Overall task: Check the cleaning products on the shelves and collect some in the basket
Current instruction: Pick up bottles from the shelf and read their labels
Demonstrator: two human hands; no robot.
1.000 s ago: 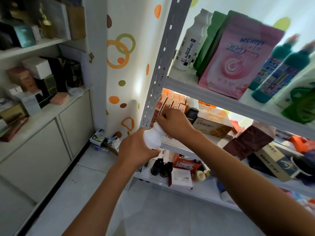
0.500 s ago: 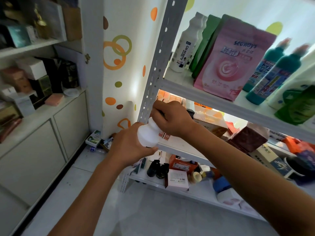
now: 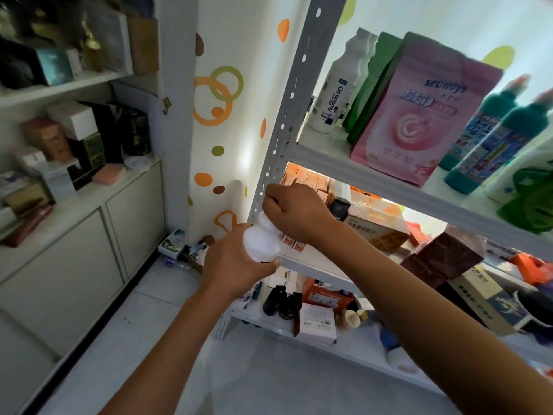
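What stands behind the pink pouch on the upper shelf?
A green pouch stands behind the pink pouch, and a white bottle stands left of it. The pink pouch covers most of the green one.

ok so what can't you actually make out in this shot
Head view only:
- White bottle: its label and body are covered by the left hand; its cap is hidden under the right hand.
- Teal bottles: tops blurred, small label text unreadable.
- Green pouch: cut off by the right edge.
- Basket: not in view.
- Lower shelf: far items hidden behind the right forearm.
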